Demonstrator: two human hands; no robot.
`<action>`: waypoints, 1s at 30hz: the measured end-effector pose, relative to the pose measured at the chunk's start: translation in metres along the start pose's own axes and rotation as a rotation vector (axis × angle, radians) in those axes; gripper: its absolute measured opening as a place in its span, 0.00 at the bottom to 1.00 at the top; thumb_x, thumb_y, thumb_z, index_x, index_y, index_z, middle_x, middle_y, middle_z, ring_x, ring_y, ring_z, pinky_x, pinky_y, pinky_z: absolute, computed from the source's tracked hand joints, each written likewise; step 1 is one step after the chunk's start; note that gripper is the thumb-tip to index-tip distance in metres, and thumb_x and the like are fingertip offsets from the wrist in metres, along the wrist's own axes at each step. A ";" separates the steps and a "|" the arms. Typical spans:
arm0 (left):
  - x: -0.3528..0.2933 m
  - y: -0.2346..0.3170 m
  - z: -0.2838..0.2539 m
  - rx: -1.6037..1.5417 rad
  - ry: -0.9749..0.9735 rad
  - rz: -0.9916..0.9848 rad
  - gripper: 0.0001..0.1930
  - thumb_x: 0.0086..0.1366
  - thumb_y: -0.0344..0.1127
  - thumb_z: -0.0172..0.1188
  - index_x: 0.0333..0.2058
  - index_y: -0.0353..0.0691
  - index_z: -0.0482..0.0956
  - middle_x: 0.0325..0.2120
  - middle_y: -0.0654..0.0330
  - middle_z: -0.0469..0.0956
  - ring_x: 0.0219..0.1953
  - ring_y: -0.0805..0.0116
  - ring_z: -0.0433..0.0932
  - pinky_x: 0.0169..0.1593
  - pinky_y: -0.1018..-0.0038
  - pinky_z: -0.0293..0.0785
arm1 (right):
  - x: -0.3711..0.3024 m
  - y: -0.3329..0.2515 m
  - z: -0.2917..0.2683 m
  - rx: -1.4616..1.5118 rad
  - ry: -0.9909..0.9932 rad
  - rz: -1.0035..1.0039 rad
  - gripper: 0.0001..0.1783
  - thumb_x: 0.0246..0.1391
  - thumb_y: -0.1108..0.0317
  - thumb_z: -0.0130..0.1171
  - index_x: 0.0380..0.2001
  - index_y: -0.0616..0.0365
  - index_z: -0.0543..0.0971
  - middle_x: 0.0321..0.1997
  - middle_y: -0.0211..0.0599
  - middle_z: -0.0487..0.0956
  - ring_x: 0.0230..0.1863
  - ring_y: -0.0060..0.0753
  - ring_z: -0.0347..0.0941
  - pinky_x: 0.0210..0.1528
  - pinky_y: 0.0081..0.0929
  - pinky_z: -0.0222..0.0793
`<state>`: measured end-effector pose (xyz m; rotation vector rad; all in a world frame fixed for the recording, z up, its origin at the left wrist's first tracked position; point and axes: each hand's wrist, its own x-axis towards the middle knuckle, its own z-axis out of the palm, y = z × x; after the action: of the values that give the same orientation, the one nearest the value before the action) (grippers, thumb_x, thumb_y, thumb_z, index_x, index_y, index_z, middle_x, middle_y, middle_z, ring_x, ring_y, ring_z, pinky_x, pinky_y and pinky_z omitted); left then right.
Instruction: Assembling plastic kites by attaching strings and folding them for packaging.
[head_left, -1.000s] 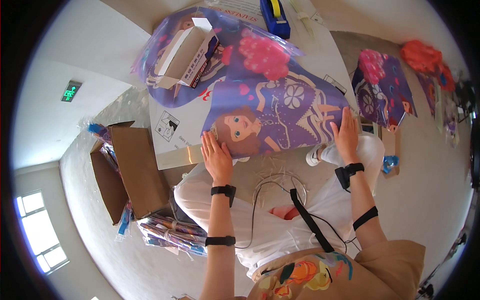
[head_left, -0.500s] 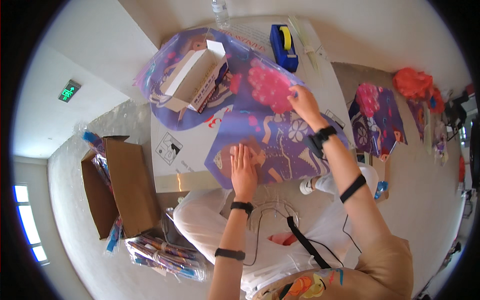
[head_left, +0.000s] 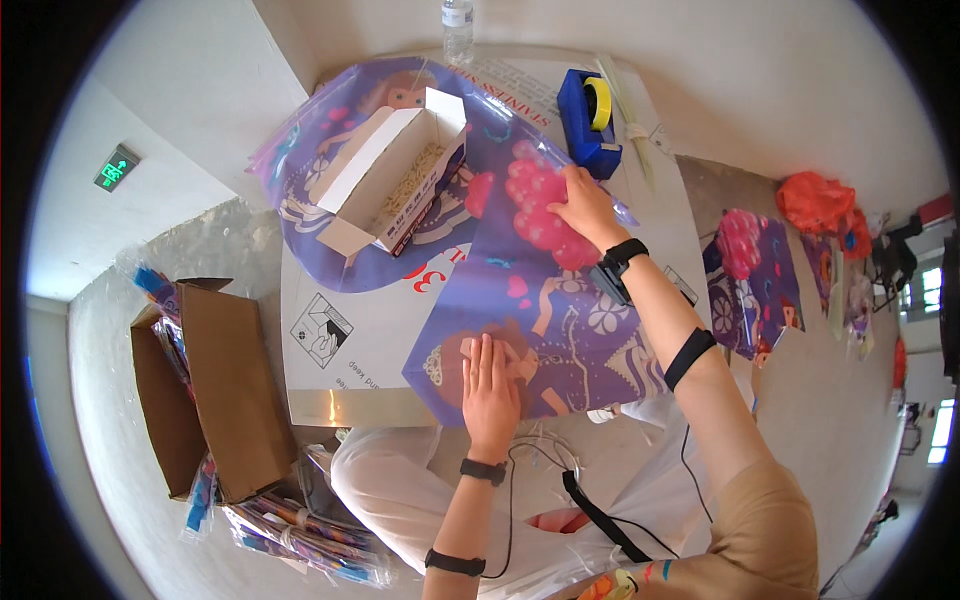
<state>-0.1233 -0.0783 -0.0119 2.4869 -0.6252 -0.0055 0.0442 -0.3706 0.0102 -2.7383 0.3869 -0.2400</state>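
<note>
A purple printed sheet [head_left: 545,300] with a cartoon girl and pink balloons lies over the near and right part of the table. My left hand [head_left: 490,385] rests flat on its near part, fingers stretched out. Near the sheet's far right edge is my right hand [head_left: 590,210], its thumb apart from the fingers; it touches the sheet by the pink balloons, and some fingertips are hard to make out. Farther left, an open white carton [head_left: 365,165] holding many small pale pieces stands on another purple printed sheet [head_left: 300,215].
A blue tape dispenser [head_left: 590,130] with yellow tape stands beyond my right hand, beside thin pale sticks [head_left: 630,120]. At the back is a water bottle [head_left: 458,30]. A cardboard box [head_left: 235,390] and bundled packets [head_left: 310,540] sit left of the table [head_left: 350,375]; red plastic bags [head_left: 815,200] lie right.
My right hand has gone from pinching the sheet's far edge to lying over it with the thumb spread. My left hand stays flat on the sheet. The view has shifted slightly.
</note>
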 end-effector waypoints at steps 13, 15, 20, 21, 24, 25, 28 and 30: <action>0.001 -0.001 0.003 -0.029 -0.011 -0.019 0.30 0.59 0.28 0.53 0.63 0.37 0.62 0.65 0.54 0.59 0.69 0.56 0.54 0.69 0.59 0.53 | 0.031 -0.002 -0.005 0.173 0.031 0.092 0.13 0.44 0.64 0.65 0.32 0.59 0.78 0.30 0.49 0.80 0.37 0.48 0.79 0.40 0.41 0.72; -0.003 -0.006 -0.002 -0.027 -0.007 -0.038 0.30 0.59 0.28 0.52 0.63 0.37 0.62 0.65 0.54 0.59 0.69 0.55 0.54 0.69 0.59 0.53 | 0.031 -0.032 -0.028 0.304 0.159 0.108 0.09 0.49 0.66 0.62 0.29 0.59 0.74 0.24 0.44 0.80 0.21 0.44 0.78 0.30 0.39 0.72; 0.000 0.000 0.001 -0.065 0.035 0.029 0.29 0.60 0.30 0.52 0.63 0.40 0.64 0.65 0.53 0.59 0.68 0.54 0.56 0.67 0.54 0.53 | 0.060 -0.001 -0.023 0.286 0.357 -0.049 0.12 0.52 0.68 0.61 0.37 0.61 0.72 0.35 0.49 0.79 0.39 0.51 0.78 0.39 0.42 0.71; 0.000 0.000 0.001 -0.062 0.031 0.025 0.29 0.60 0.30 0.52 0.63 0.40 0.64 0.65 0.53 0.59 0.68 0.54 0.56 0.67 0.54 0.53 | 0.057 0.001 -0.016 0.290 0.352 -0.047 0.12 0.52 0.68 0.61 0.37 0.61 0.72 0.35 0.49 0.79 0.39 0.51 0.78 0.39 0.42 0.71; 0.008 0.010 0.002 0.064 -0.002 0.001 0.28 0.63 0.34 0.53 0.62 0.41 0.64 0.65 0.53 0.59 0.68 0.53 0.56 0.67 0.53 0.53 | 0.044 0.005 -0.006 0.170 0.270 -0.008 0.24 0.53 0.71 0.59 0.52 0.64 0.65 0.58 0.57 0.66 0.56 0.60 0.67 0.55 0.41 0.68; 0.011 0.016 0.003 0.078 0.006 -0.021 0.27 0.64 0.36 0.52 0.63 0.41 0.63 0.66 0.52 0.58 0.68 0.52 0.55 0.67 0.52 0.50 | 0.038 0.008 -0.007 0.167 0.268 -0.002 0.24 0.53 0.71 0.59 0.52 0.64 0.65 0.58 0.57 0.66 0.56 0.60 0.67 0.55 0.41 0.68; 0.011 0.012 -0.001 0.153 0.004 -0.070 0.27 0.66 0.40 0.52 0.63 0.41 0.63 0.66 0.52 0.58 0.68 0.53 0.54 0.68 0.52 0.49 | -0.014 -0.029 -0.021 0.244 0.386 -0.366 0.28 0.56 0.70 0.57 0.59 0.62 0.63 0.66 0.54 0.61 0.65 0.55 0.59 0.66 0.38 0.58; 0.012 0.012 -0.001 0.189 0.006 -0.080 0.28 0.66 0.43 0.52 0.64 0.42 0.62 0.66 0.53 0.58 0.69 0.54 0.54 0.68 0.52 0.49 | -0.069 -0.039 -0.039 0.323 0.343 -0.376 0.27 0.57 0.71 0.56 0.60 0.61 0.64 0.66 0.50 0.63 0.66 0.51 0.60 0.65 0.38 0.58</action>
<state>-0.1178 -0.0913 -0.0028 2.6919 -0.5447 0.0322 -0.0208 -0.3282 0.0528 -2.4250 -0.0838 -0.8016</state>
